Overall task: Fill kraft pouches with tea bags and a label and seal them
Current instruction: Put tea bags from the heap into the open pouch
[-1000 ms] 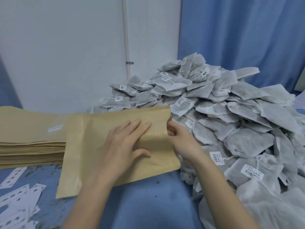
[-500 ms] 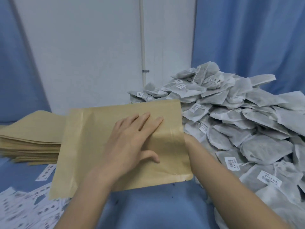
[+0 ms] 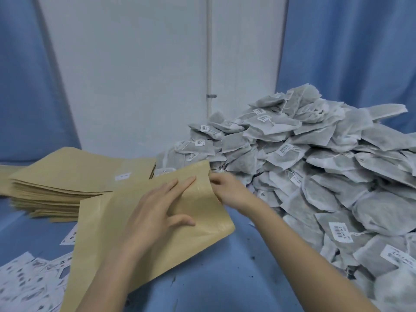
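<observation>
A kraft pouch point(image 3: 105, 226) lies tilted on the blue cloth in front of me. My left hand point(image 3: 155, 206) rests flat on it with straight fingers and the thumb spread. At the pouch's right edge, my right hand point(image 3: 227, 188) pinches its open end. A large heap of grey tea bags point(image 3: 315, 172) with white tags rises just right of the pouch. White labels point(image 3: 27, 282) lie scattered at the lower left.
A stack of flat kraft pouches point(image 3: 67, 183) sits at the left, with one small label point(image 3: 122, 176) on top. A white wall with a thin pipe point(image 3: 209, 64) stands behind, and blue curtains hang on both sides.
The view has lifted and shifted. My right hand, hidden behind the pouch half a second ago, shows again at its right edge, and the pouch now lies more tilted.
</observation>
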### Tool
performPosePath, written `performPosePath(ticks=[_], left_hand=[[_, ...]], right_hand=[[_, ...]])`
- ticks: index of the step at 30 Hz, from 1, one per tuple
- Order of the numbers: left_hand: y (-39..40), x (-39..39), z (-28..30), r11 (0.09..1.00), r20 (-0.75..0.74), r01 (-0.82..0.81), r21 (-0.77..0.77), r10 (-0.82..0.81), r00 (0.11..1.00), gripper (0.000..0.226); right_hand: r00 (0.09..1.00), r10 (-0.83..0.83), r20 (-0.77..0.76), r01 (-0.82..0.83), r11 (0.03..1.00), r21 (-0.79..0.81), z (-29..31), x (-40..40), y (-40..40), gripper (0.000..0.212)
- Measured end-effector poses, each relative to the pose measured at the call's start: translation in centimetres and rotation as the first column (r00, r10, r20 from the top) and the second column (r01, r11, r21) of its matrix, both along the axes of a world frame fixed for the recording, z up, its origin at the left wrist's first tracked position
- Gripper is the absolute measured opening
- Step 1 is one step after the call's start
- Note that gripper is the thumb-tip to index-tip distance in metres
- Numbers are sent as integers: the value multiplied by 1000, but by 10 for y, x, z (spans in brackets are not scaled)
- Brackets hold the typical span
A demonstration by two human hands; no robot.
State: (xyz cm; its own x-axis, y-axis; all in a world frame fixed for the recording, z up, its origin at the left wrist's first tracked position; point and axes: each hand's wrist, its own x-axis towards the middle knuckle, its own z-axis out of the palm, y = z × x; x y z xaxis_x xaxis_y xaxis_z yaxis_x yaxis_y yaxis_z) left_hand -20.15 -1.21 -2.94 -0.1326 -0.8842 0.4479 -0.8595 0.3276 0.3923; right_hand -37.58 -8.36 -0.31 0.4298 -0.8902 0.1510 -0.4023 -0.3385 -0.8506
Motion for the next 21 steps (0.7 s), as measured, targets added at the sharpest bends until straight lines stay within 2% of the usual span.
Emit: performPosePath(ticks=[1, 2, 4, 6, 11, 14, 17, 21], left_hand=[[-4, 1, -1, 1000, -20, 0, -2, 0, 1000, 93], [-7, 2, -2, 1000, -41, 0, -3, -1, 999, 91], [-14, 4, -3, 1000, -76, 6, 2, -6, 997, 89], [-18, 5, -5, 1000, -114, 10, -5, -11, 993, 88], [-23, 10, -10, 999, -194, 27, -30, -32, 981, 84], [-24, 13, -10, 999, -228, 36, -38, -44, 973, 83], [-23, 14, -10, 998, -247, 36, -46, -46, 968, 84], [-23, 15, -11, 998, -262, 47, -42, -57, 963, 84]], right_hand=[[990, -88, 109, 92, 995, -40, -1, -12, -7, 21], [956, -232, 182, 252, 963, -95, -3, -25, -14, 21], [802, -533, 268, 587, 785, -198, -2, -55, -27, 28], [683, -677, 274, 730, 637, -247, -4, -79, -38, 41], [595, -796, 109, 803, 585, -114, -13, -101, -59, 55], [527, -845, 89, 847, 514, -134, -18, -105, -63, 56], [545, -825, 148, 835, 520, -181, -22, -112, -65, 46], [560, -774, 295, 823, 559, -98, -27, -124, -57, 31]])
